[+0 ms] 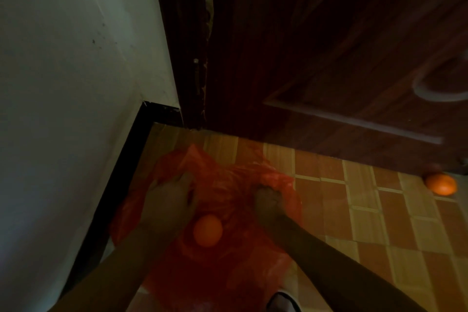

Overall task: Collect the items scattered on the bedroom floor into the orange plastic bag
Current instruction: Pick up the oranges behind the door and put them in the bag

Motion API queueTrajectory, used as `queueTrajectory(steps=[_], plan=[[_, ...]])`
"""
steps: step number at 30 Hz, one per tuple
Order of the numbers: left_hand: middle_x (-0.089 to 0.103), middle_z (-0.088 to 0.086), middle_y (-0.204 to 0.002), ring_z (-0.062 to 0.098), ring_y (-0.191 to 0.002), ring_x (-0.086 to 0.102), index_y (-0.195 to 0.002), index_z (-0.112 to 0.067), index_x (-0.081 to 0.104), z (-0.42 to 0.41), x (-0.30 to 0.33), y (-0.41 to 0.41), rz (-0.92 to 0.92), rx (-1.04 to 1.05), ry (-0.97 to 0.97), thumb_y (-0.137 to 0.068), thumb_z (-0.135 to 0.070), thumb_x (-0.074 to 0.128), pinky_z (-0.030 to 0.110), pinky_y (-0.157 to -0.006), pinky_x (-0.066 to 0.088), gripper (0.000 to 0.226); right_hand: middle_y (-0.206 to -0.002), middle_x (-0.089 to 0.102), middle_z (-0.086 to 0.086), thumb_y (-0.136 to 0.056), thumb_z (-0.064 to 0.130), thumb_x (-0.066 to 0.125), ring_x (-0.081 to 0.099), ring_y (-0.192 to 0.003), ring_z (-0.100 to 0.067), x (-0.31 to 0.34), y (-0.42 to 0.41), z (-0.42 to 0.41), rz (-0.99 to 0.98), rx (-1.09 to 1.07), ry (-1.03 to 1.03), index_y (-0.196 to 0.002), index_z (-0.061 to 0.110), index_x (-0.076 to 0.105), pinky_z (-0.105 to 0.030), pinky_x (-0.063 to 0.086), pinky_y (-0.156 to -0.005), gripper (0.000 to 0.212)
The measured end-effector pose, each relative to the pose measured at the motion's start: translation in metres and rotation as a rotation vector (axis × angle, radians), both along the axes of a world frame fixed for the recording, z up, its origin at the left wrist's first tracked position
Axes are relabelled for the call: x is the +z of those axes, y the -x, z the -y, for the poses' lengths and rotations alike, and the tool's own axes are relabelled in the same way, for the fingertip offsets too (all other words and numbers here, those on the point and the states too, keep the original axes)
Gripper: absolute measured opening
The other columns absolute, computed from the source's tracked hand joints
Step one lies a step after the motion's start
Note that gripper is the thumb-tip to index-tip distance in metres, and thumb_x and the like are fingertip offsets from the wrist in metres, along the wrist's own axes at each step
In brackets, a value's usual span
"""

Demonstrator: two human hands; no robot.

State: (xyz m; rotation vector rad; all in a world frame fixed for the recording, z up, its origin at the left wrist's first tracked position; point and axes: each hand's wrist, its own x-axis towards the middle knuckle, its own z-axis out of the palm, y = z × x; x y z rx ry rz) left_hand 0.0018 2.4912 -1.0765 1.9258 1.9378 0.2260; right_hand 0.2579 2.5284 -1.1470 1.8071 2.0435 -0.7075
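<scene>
The orange plastic bag [222, 190] lies crumpled on the tiled floor in the corner by the wall and the door. My left hand [172, 195] grips the bag's left edge. My right hand [268, 197] grips its right edge in a fist. Between my forearms an orange ball [207, 230] rests on or in the bag; which one is unclear in the dim light. A second orange ball [441, 184] lies on the floor at the far right, near the bottom of the door.
A white wall [63, 83] with a black skirting [121, 175] closes the left side. A dark wooden door [329, 58] stands ahead. Orange and tan floor tiles [367, 223] spread to the right. A shoe tip [283, 301] shows at the bottom.
</scene>
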Motion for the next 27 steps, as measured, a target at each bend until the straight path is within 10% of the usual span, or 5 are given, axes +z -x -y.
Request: queueTrajectory(steps=[6,10,14,19,27], plan=[[0.053,-0.015,-0.067,0.010,-0.057,0.057,-0.101,-0.030,0.054,0.000,0.007,0.000,0.039,-0.001,-0.040,-0.093,-0.047,0.042,0.042,-0.085,0.053,0.022,-0.104,0.072,0.002,-0.098,0.021,0.062,0.069,-0.088,-0.013,0.025,0.006,-0.006,-0.349,-0.236,-0.184,-0.112,0.019,0.072,-0.032,0.058,-0.080,0.017],[0.052,-0.016,-0.070,0.003,-0.059,0.052,-0.113,-0.028,0.058,0.007,0.020,-0.002,0.132,0.104,-0.034,-0.098,-0.045,0.051,0.042,-0.075,0.055,0.024,-0.078,0.063,0.013,-0.086,0.016,0.073,0.060,-0.064,-0.002,0.057,0.006,0.006,-0.485,-0.392,-0.283,-0.088,0.030,0.064,-0.016,0.043,-0.054,0.016],[0.049,-0.017,-0.073,0.001,-0.060,0.045,-0.111,-0.018,0.066,0.028,0.060,-0.022,0.268,0.333,-0.061,-0.095,-0.025,0.070,0.020,-0.057,0.034,0.018,-0.075,0.064,0.005,-0.080,0.023,0.069,0.063,-0.066,-0.011,0.105,0.010,0.030,-0.634,-0.542,-0.353,-0.083,0.024,0.063,-0.026,0.049,-0.057,0.006],[0.068,-0.006,-0.085,0.016,-0.071,0.064,-0.115,-0.020,0.072,0.060,0.126,-0.046,0.297,0.376,0.004,-0.094,-0.023,0.071,0.027,-0.066,0.046,0.022,-0.067,0.064,0.017,-0.081,-0.009,0.064,0.060,-0.061,0.006,0.193,0.003,0.064,-0.758,-0.712,-0.201,-0.091,0.017,0.068,-0.007,0.044,-0.058,0.029],[0.060,-0.016,-0.081,-0.002,-0.065,0.055,-0.097,-0.024,0.068,0.100,0.290,-0.062,0.301,0.324,0.023,-0.100,-0.023,0.064,0.014,-0.061,0.042,0.005,-0.061,0.058,-0.004,-0.086,0.008,0.072,0.047,-0.053,-0.005,0.341,-0.030,0.117,-0.775,-0.869,-0.227,-0.073,0.013,0.064,-0.018,0.037,-0.048,0.016]])
